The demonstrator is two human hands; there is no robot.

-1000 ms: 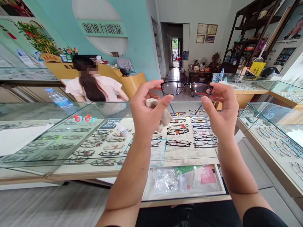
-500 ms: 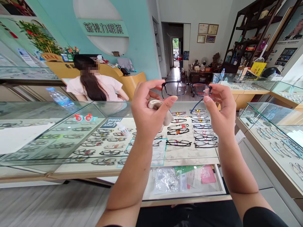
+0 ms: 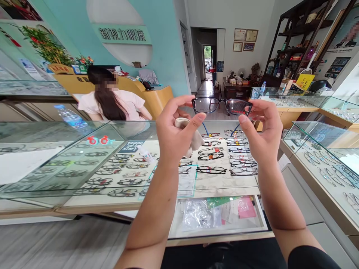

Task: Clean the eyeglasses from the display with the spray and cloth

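Observation:
Dark-framed eyeglasses point(image 3: 221, 101) with blue temple arms are held up in front of me, above the glass display case. My left hand point(image 3: 176, 127) pinches the frame's left end between thumb and fingers. A crumpled pale cloth point(image 3: 198, 139) is also tucked in that hand, under the thumb. On the other side, my right hand point(image 3: 262, 129) pinches the right end of the frame. Red lettering shows on the right lens. Both temple arms point down and away, over rows of eyeglasses point(image 3: 211, 170) in the case below.
The glass display case point(image 3: 129, 203) spans the space before me, with an open drawer point(image 3: 218, 229) of plastic packets underneath. A small white bottle point(image 3: 146, 154) and a water bottle point(image 3: 70, 117) stand on the glass. A person point(image 3: 112, 97) sits beyond; another case point(image 3: 322, 164) is at right.
The eyeglasses have turned slightly, so the blue temple arms show differently and the right lens looks darker. My right hand has shifted a little to the right.

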